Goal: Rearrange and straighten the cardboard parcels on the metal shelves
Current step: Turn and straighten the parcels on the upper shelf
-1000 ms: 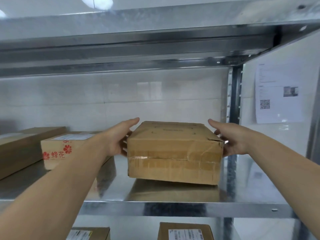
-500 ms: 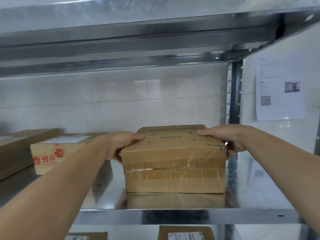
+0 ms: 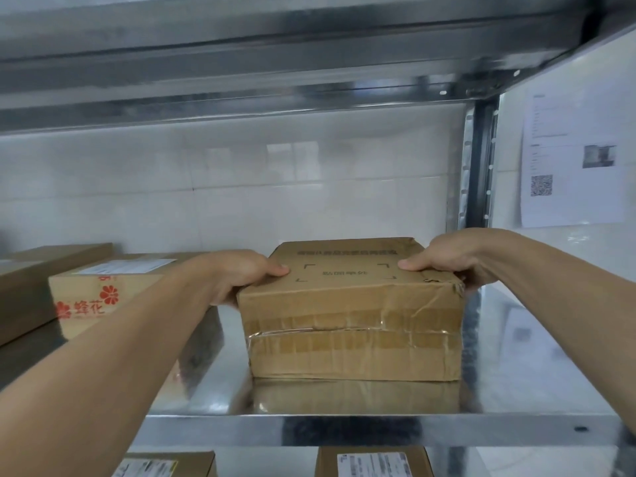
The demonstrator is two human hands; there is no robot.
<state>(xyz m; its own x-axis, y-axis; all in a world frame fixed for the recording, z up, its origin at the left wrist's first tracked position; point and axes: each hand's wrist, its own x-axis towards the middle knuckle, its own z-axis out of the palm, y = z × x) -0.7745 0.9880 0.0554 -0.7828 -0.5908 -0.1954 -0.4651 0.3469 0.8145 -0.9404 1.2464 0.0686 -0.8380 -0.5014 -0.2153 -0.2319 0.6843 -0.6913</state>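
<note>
Now, left hand (image 3: 237, 273) and right hand (image 3: 444, 256), grip tight on taped parcel (image 3: 351, 321); red "蜂花" box (image 3: 89, 297) alongside.

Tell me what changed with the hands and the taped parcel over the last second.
The left hand and right hand, open beside the taped parcel a second ago, closed in and now grip its two sides, thumbs over the top edge. The parcel still sits on the shelf; the red-flower box stays put.
</note>
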